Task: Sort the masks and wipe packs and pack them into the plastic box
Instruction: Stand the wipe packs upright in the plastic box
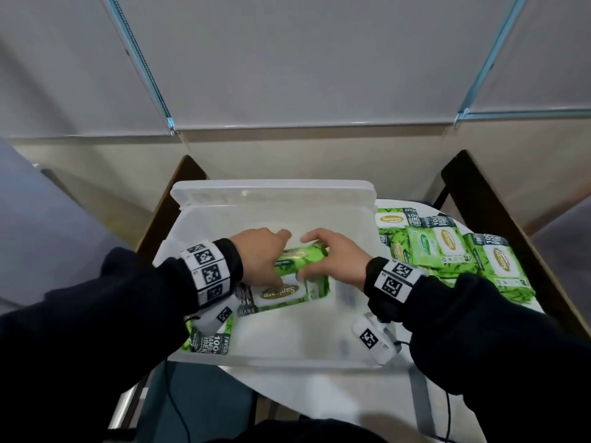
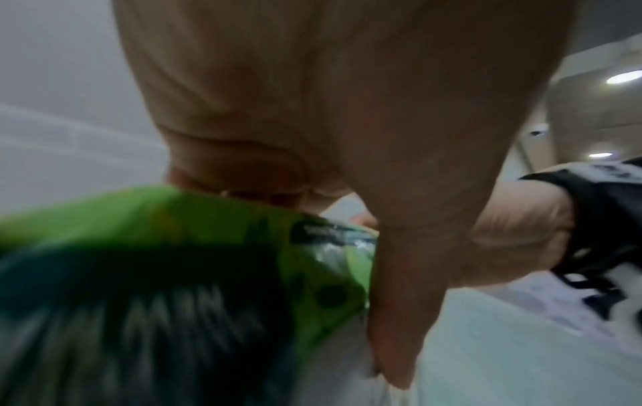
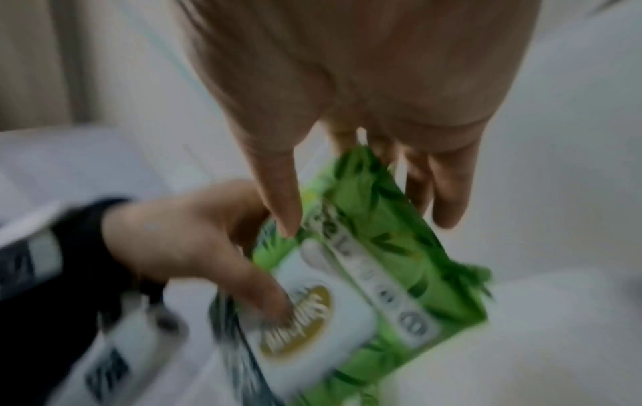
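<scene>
Fingers point(image 3: 448, 192) of the right hand point(image 1: 332, 257) and of the left hand point(image 1: 259, 254) curl round one green wipe pack point(image 1: 300, 259), each gripping an end, held on edge inside the plastic box point(image 1: 319, 346). Second wipe pack point(image 1: 284, 292) lies flat just under it, label up. More wipe packs point(image 1: 447, 247) piled on the bench, right of the box. Wrist views blurred.
</scene>
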Demonstrator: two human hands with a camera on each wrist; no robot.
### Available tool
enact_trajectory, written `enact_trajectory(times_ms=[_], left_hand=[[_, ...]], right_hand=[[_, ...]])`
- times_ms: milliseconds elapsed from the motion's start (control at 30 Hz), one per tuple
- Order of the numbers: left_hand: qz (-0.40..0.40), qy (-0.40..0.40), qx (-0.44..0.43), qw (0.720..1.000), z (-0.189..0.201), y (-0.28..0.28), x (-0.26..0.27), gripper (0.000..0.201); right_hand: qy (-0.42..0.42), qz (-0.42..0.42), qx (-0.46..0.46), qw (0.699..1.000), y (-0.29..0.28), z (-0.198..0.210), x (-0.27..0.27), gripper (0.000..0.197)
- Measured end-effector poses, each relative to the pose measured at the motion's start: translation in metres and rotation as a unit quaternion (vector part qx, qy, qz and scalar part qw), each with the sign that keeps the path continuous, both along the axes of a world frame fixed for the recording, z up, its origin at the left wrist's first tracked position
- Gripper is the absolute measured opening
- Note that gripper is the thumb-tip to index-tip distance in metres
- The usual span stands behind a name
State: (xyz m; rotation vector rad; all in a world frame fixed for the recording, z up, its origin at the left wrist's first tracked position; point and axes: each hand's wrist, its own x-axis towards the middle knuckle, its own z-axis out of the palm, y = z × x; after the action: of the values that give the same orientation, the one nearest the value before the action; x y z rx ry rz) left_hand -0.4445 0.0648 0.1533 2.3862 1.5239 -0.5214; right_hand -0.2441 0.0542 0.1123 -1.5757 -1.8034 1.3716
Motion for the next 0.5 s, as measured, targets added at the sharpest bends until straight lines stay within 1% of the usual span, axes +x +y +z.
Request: enact_trajectory(times_ms=[67, 133, 167, 233, 267, 333, 367, 433, 467, 500], left_hand=[[0.085, -0.003, -0.047, 0.995, -0.025, 0.008, -0.012, 0.1], [0.18, -0.017, -0.085, 0.98, -0.059, 0.012, -0.03, 0.116], [0.22, -0.019, -0.101, 0.97, -0.073, 0.011, -0.037, 0.123], [0.269, 0.003, -0.123, 0.955, -0.095, 0.007, -0.048, 0.131], [0.273, 0.027, -0.127, 0.953, -0.103, 0.005, -0.05, 0.133], [0.256, 0.089, -0.123, 0.955, -0.109, 0.0, -0.051, 0.131], [0.244, 0.114, -0.122, 0.955, -0.109, -0.001, -0.049, 0.126], [0.204, 0.157, -0.131, 0.957, -0.106, -0.003, -0.047, 0.108], [0.183, 0.175, -0.138, 0.957, -0.104, -0.003, -0.048, 0.099], [0.166, 0.192, -0.141, 0.957, -0.102, -0.002, -0.049, 0.095]], right_hand=[[0.09, -0.094, -0.07, 0.989, -0.001, -0.004, 0.005, 0.063], [0.154, -0.146, -0.169, 0.962, -0.007, -0.01, 0.009, 0.053], [0.172, -0.16, -0.21, 0.949, -0.012, -0.013, 0.01, 0.05], [0.177, -0.176, -0.251, 0.935, -0.021, -0.023, 0.01, 0.054], [0.174, -0.184, -0.256, 0.933, -0.024, -0.029, 0.011, 0.053], [0.179, -0.205, -0.263, 0.926, -0.027, -0.035, 0.014, 0.041], [0.187, -0.216, -0.271, 0.919, -0.027, -0.037, 0.016, 0.037], [0.199, -0.232, -0.28, 0.91, -0.026, -0.039, 0.019, 0.036], [0.199, -0.236, -0.277, 0.91, -0.025, -0.039, 0.02, 0.036], [0.196, -0.237, -0.273, 0.911, -0.025, -0.039, 0.02, 0.036]])
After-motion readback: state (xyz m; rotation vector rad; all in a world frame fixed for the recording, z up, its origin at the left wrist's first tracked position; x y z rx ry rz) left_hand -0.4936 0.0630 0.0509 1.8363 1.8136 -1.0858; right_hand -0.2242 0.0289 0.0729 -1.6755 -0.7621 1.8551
